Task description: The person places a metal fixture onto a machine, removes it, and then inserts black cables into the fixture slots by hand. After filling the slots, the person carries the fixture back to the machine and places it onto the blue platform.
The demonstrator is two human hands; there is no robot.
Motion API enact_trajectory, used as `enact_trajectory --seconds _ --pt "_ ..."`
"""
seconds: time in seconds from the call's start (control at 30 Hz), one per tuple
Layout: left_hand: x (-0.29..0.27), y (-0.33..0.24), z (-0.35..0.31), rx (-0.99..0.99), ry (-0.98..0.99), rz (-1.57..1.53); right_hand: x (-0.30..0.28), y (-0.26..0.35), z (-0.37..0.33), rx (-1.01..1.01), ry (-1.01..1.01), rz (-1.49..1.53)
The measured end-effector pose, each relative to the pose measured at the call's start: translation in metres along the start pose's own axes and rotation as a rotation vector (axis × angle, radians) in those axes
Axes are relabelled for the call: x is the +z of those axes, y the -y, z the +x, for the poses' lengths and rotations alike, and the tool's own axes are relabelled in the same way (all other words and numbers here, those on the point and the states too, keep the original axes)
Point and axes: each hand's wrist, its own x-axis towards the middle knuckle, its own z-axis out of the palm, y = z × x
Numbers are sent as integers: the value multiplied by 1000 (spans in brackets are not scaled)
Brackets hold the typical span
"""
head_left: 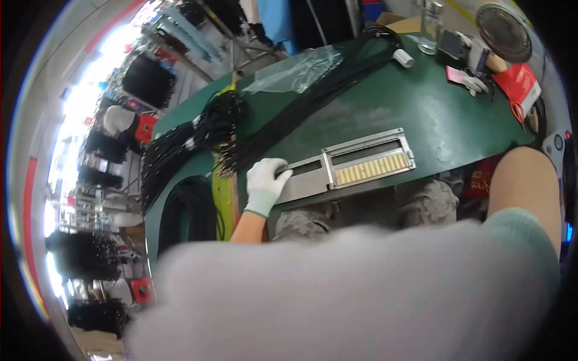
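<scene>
A hinged metal fixture [368, 144] lies unfolded near the front edge of the table. A row of several pale yellow blocks [372, 169] fills the lower part of its right half, with a dark slot above. The left half is a flat plate [301, 184] with a slot of its own. My left hand [265, 182], in a white glove with a green cuff, grips the outer left end of this plate, thumb on top. Very close to the camera, my right hand [337, 295] is a large pale blur in the same kind of glove; its fingers cannot be made out.
Bundles of black cords [313, 99] stretch across the green table [442, 120], with more heaped at the left [180, 144]. A clear plastic bag [295, 71] lies at the back. Far right are a glass bottle [430, 27], fan [504, 33], and red-handled scissors [518, 111].
</scene>
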Motion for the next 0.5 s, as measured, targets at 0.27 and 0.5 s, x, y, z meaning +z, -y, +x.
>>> enact_trajectory --seconds 0.27,0.5 --pt "-8 -17 9 -72 138 130 -16 31 -46 62 -424 333" --pt "-32 -22 -31 -63 264 218 77 -46 -139 870 -494 636"
